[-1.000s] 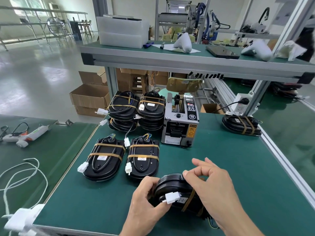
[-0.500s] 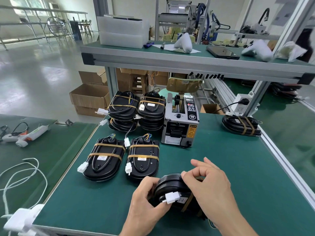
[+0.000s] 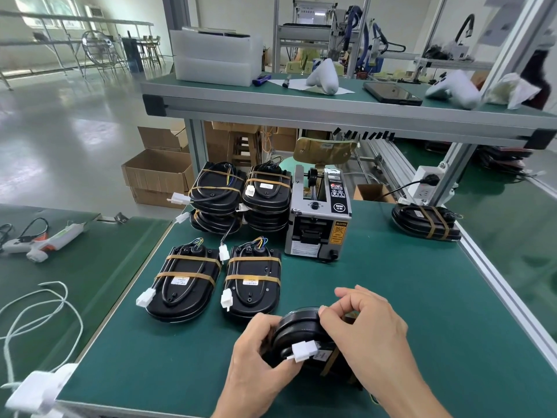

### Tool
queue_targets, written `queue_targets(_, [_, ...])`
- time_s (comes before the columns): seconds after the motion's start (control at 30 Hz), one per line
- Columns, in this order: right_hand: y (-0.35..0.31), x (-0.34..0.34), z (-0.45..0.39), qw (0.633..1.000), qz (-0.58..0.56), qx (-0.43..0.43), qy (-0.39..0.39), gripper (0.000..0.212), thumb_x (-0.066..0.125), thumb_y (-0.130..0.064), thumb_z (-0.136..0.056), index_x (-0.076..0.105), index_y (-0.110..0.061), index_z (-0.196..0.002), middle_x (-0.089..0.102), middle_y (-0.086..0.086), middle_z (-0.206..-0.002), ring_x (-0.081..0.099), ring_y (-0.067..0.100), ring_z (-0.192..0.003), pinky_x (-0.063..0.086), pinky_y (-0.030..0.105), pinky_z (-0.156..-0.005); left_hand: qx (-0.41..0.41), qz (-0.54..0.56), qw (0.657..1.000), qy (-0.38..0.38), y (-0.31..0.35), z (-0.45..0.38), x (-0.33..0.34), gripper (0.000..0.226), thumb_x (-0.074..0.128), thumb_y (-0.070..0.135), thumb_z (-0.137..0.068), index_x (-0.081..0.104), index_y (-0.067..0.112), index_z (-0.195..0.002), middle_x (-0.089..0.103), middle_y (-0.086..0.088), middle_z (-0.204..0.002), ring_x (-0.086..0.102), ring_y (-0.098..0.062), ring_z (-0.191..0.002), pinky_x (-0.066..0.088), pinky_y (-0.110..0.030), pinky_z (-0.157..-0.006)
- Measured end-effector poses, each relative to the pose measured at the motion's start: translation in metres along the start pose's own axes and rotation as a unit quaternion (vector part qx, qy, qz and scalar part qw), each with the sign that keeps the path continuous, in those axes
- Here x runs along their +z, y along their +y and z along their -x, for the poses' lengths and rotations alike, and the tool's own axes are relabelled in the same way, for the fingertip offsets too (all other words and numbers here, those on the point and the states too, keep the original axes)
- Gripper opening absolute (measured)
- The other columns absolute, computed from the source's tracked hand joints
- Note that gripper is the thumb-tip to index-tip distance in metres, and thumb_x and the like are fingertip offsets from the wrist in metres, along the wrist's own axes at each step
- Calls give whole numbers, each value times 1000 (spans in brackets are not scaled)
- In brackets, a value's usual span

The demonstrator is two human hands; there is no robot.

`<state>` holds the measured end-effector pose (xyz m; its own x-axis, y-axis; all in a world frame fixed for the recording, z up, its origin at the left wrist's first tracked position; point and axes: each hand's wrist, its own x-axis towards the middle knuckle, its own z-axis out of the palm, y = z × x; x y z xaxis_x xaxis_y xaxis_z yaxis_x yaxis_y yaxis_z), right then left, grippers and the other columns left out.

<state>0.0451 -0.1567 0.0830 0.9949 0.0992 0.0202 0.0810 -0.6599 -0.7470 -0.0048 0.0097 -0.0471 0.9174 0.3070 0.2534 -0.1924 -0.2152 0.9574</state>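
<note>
The green table (image 3: pixel 422 297) lies bare to my right; an open box (image 3: pixel 156 173) sits on the floor beyond (contents hidden). The tape machine (image 3: pixel 319 224) and two strapped units (image 3: pixel 187 285) stand just past the black unit (image 3: pixel 298 330), which my left hand (image 3: pixel 256 354) grips and my right hand (image 3: pixel 370 330) pinches near the front edge.

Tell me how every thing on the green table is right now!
left hand, grips the held unit's left side.
right hand, fingers curled over its top edge.
held unit, tipped up, taped, between both hands.
front-left unit, flat, two tape bands.
front-right unit, flat, two tape bands.
left stack, piled, taped.
right stack, piled, taped.
far-right unit, flat, taped.
tape dispenser, upright.
</note>
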Motion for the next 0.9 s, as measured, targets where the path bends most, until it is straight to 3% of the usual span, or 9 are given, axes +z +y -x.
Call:
queue_targets(0.1, [0, 0, 0, 999, 34, -4, -10, 25, 71, -46, -85, 66, -29, -68, 59, -30, -116, 35, -6, -136, 18, 34, -113, 5, 2, 1000, 3, -1, 0, 0, 40, 89, 31, -75, 73, 24, -111, 70, -7, -96, 70, -26, -85, 59, -47, -75])
queue_targets(0.2, [-1, -2, -1, 998, 58, 1, -18, 28, 68, -51, -87, 64, -29, -70, 57, -28, -119, 34, -3, -138, 17, 34, -112, 7, 3, 1000, 6, -1, 0, 0, 39, 88, 31, -74, 73, 25, -110, 69, -8, -95, 70, -25, -84, 58, -39, -73])
queue_targets(0.37, [-3, -8, -3, 998, 59, 7, -23, 25, 60, -61, -88, 53, -38, -84, 54, -27, -96, 39, -3, -98, 24, 31, -98, 6, -2, 1000, 8, -2, -1, 1, 41, 88, 32, -75, 73, 25, -112, 70, -8, -96, 71, -25, -84, 57, -34, -73])
queue_targets(0.47, [-5, -8, -4, 997, 61, 1, -36, 25, 55, -64, -90, 49, -40, -90, 57, -24, -90, 41, -15, -92, 22, 29, -96, 8, -5, 1000, 6, -3, -1, 0, 41, 88, 34, -75, 73, 25, -112, 70, -10, -95, 70, -26, -83, 58, -37, -72])
queue_targets(0.57, [-4, -5, -4, 997, 63, -3, -42, 27, 51, -67, -90, 48, -41, -90, 62, -20, -86, 45, -14, -91, 18, 26, -95, 9, -3, 1000, 7, -3, -1, 0, 42, 87, 35, -74, 73, 26, -112, 70, -11, -96, 71, -26, -83, 59, -40, -73])
queue_targets(0.8, [-1, -3, -2, 996, 63, -21, -51, 13, 48, -54, -99, 51, -43, -93, 64, -20, -90, 53, -9, -95, 13, 23, -93, 11, -14, 1000, 6, -3, -2, 0, 40, 85, 34, -73, 73, 27, -111, 70, -10, -96, 70, -25, -83, 58, -38, -73])
queue_targets(0.9, [2, -3, -2, 995, 66, -38, -58, 9, 44, -45, -103, 50, -44, -97, 63, -24, -94, 47, -16, -101, 15, 23, -95, 2, -18, 1000, 3, -4, -2, 0, 39, 85, 34, -74, 72, 27, -111, 70, -7, -94, 69, -24, -82, 57, -38, -72])
